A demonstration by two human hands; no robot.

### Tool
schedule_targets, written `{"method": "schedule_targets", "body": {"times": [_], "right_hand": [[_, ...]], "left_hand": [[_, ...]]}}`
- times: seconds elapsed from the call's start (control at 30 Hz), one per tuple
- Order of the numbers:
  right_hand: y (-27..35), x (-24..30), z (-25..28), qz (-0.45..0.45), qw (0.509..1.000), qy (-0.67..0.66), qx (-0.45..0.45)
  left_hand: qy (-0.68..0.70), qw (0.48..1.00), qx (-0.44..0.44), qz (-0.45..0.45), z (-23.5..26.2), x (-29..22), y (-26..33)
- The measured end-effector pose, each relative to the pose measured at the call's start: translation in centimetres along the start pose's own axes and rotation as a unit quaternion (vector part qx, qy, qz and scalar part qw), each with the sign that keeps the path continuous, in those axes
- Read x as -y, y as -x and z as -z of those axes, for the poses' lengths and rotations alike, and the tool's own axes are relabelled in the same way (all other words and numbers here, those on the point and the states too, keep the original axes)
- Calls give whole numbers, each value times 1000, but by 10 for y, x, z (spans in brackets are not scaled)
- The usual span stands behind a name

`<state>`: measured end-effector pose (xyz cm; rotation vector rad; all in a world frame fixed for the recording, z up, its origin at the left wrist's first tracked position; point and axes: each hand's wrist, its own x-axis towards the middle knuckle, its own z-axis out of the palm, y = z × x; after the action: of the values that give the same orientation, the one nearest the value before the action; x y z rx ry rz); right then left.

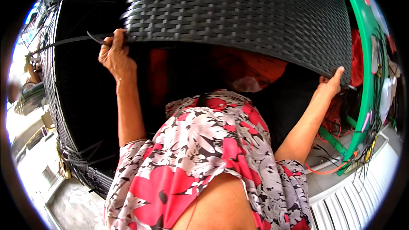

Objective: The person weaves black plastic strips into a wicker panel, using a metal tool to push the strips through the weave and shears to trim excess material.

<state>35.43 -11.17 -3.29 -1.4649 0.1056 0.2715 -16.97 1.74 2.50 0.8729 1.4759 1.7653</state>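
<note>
A black woven wicker panel (238,12) spans the upper middle of the view, its near edge raised toward me. At its near left corner, the fingers of my left hand (117,57) are closed on the edge. A thin, curved dark piece (96,38) sticks out leftward from these fingers; whether it is a loose strand or a tool, I cannot tell. My right hand (331,86) grips the near right corner, its thumb lying on the woven face and the other fingers mostly hidden. Below the panel is a dark hollow with a red surface (260,66) inside.
A large black woven frame (53,85) stands at my left, with loose strands sticking out. On the right rises a green frame (364,102) hung with dark cords. An orange cable (330,171) lies near its foot, beside a white slatted surface (349,204).
</note>
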Motion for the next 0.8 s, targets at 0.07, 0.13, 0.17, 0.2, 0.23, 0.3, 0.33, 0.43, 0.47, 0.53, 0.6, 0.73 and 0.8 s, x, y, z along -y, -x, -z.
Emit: {"method": "schedule_targets", "body": {"times": [0.07, 0.13, 0.17, 0.2, 0.23, 0.3, 0.33, 0.43, 0.47, 0.53, 0.6, 0.73, 0.8], "right_hand": [[-2, -2, -11, 23, 997, -6, -74], [3, -3, -19, 51, 994, 3, -101], [1, -3, -20, 50, 992, 20, -111], [0, -2, -20, 49, 991, 38, -121], [-1, -3, -21, 58, 990, 34, -122], [-1, -4, -20, 76, 989, 25, -126], [1, -4, -17, 69, 992, 31, -105], [32, 16, -12, 40, 998, -19, -52], [31, 8, -14, 74, 996, -38, -28], [35, 12, -18, 127, 985, 49, -105], [0, -14, -18, 221, 972, -75, -15], [-18, -28, -10, 175, 980, -84, -34], [-22, -28, -7, 147, 987, -51, -47]], "left_hand": [[12, 1000, 12, -2, -8, -3, 4], [-2, 1000, -18, 20, -7, -10, 2], [-9, 999, -31, 30, -6, -14, 0], [-16, 998, -43, 40, -4, -15, -2], [7, 997, -65, 48, 1, -16, -10], [11, 998, -65, 24, 1, -12, -17], [9, 998, -62, 13, -1, -14, -21], [-26, 997, -76, -9, 8, -22, -48], [-88, 993, -39, -63, 30, -18, -61], [-46, 985, -138, 92, 30, -25, -55], [-169, 981, -47, -79, 70, 4, -88], [-263, 957, 11, -119, 33, -13, -57], [-123, 992, -9, -27, 19, -14, -43]]}}
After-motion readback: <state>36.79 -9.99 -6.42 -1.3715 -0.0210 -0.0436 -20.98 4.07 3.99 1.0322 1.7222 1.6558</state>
